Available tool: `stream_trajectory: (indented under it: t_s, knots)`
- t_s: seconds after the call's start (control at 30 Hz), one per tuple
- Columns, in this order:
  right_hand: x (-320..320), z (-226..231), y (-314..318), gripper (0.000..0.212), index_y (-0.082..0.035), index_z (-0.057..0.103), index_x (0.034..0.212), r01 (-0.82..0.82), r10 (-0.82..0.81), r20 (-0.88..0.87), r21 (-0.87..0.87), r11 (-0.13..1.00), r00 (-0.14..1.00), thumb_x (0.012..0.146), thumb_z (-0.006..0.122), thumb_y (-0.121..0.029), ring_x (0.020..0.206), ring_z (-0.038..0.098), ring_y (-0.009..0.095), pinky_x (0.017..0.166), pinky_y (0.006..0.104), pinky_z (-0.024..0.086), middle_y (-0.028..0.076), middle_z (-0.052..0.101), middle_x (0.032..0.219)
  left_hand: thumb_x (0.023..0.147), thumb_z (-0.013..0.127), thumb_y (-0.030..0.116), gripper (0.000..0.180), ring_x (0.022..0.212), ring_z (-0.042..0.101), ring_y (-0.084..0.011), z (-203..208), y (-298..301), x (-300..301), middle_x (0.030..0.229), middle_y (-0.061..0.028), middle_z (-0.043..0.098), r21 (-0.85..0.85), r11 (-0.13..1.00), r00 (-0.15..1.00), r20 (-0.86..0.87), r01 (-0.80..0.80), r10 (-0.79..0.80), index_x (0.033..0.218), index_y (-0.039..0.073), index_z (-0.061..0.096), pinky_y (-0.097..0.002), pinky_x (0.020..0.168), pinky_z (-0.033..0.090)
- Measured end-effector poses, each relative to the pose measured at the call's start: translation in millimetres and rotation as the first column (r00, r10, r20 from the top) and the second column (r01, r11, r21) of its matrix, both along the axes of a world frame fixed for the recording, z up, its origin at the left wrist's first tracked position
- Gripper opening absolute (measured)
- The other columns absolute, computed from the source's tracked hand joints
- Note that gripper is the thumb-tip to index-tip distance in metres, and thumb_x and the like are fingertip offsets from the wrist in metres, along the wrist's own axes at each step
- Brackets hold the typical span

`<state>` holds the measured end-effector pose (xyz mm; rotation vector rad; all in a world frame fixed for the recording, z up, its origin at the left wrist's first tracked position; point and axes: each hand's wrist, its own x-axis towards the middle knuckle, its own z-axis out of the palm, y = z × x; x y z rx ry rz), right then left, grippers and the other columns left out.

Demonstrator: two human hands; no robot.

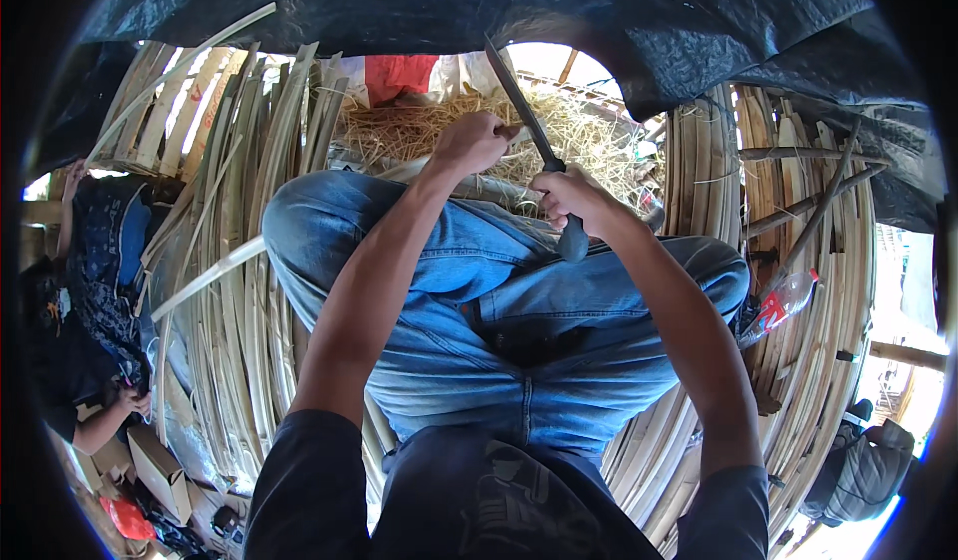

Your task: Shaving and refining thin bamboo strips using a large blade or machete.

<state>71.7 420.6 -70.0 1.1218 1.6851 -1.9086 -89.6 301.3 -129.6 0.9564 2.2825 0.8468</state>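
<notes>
My right hand (576,201) grips the dark handle of a machete (520,96), its long blade slanting up and to the left. In front of my left knee, my left hand (469,143) is closed around a pale bamboo strip (512,132); a short end shows beside the blade. Blade and strip end lie very close, but I cannot tell if they touch. A longer pale strip (212,277) sticks out left of my knee and seems to be the same piece, though my leg hides the middle. Both hands are above my crossed legs (439,251) in blue jeans.
I sit on a slatted bamboo floor (235,360). Straw shavings (419,131) are heaped ahead. A dark tarp (429,6) hangs low over the far side. A plastic bottle (783,307) lies at right; a black bag (863,475) is lower right. Another person (85,360) sits at left.
</notes>
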Motion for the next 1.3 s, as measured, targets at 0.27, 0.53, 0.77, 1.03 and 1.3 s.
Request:
stream_trajectory:
  t_s: [0.27, 0.53, 0.77, 1.03, 1.3]
  knots:
    - [19, 24, -11, 0.022, -0.005, 0.046, 0.085, 0.013, -0.014, 0.052, 0.020, 1.000, 0.999, 0.092, 0.064, -0.014, 0.049, 0.041, 0.010, 0.043, 0.0284, 0.035, 0.002, 0.045, 0.067, 0.102, 0.057, 0.038, 0.042, 0.060, 0.066, -0.0197, 5, 2, -1, 0.064, -0.0080, 0.068, -0.050, 0.997, 0.995, -0.080, -0.063, 0.058, 0.079, 0.007, 0.074, -0.0410, 0.062, 0.048]
    - [54, 53, -7, 0.028, -0.011, 0.043, 0.080, -0.023, 0.020, 0.116, 0.026, 0.999, 0.993, 0.094, 0.066, -0.015, 0.047, 0.034, 0.005, 0.043, 0.0268, 0.030, -0.006, 0.038, 0.060, 0.102, 0.057, 0.039, 0.039, 0.066, 0.068, -0.0226, 10, 4, 3, 0.071, -0.0080, 0.071, -0.012, 1.000, 1.000, 0.021, -0.001, 0.001, 0.087, 0.009, 0.076, -0.0429, 0.067, 0.049]
    - [61, 76, -22, 0.030, -0.006, 0.050, 0.073, 0.001, -0.004, 0.045, 0.075, 0.997, 0.999, 0.093, 0.069, -0.017, 0.046, 0.042, 0.008, 0.041, 0.0272, 0.034, -0.001, 0.045, 0.060, 0.103, 0.055, 0.036, 0.036, 0.072, 0.071, -0.0313, 19, -7, -12, 0.077, -0.0153, 0.072, 0.060, 0.996, 0.969, -0.232, -0.070, 0.082, 0.098, 0.005, 0.074, -0.0488, 0.073, 0.053]
    - [60, 37, 1, 0.013, 0.000, 0.061, 0.099, 0.414, -0.180, -0.567, 0.316, 0.854, 0.804, 0.098, 0.065, -0.012, 0.040, 0.043, 0.006, 0.038, 0.0260, 0.032, -0.002, 0.049, 0.054, 0.098, 0.065, 0.038, 0.035, 0.070, 0.070, -0.0360, 62, -5, 12, 0.072, -0.0177, 0.068, 0.090, 0.979, 0.981, -0.081, 0.185, -0.178, 0.099, 0.003, 0.069, -0.0485, 0.068, 0.052]
    - [11, 24, 29, 0.029, -0.002, 0.070, 0.120, 0.418, -0.322, -0.485, 0.102, 0.903, 0.813, 0.098, 0.069, -0.021, 0.042, 0.031, 0.004, 0.042, 0.0251, 0.027, -0.008, 0.037, 0.054, 0.090, 0.073, 0.048, 0.046, 0.076, 0.071, -0.0362, 66, -6, 20, 0.077, -0.0179, 0.070, 0.106, 0.966, 0.954, -0.218, 0.234, -0.207, 0.094, 0.003, 0.069, -0.0457, 0.070, 0.052]
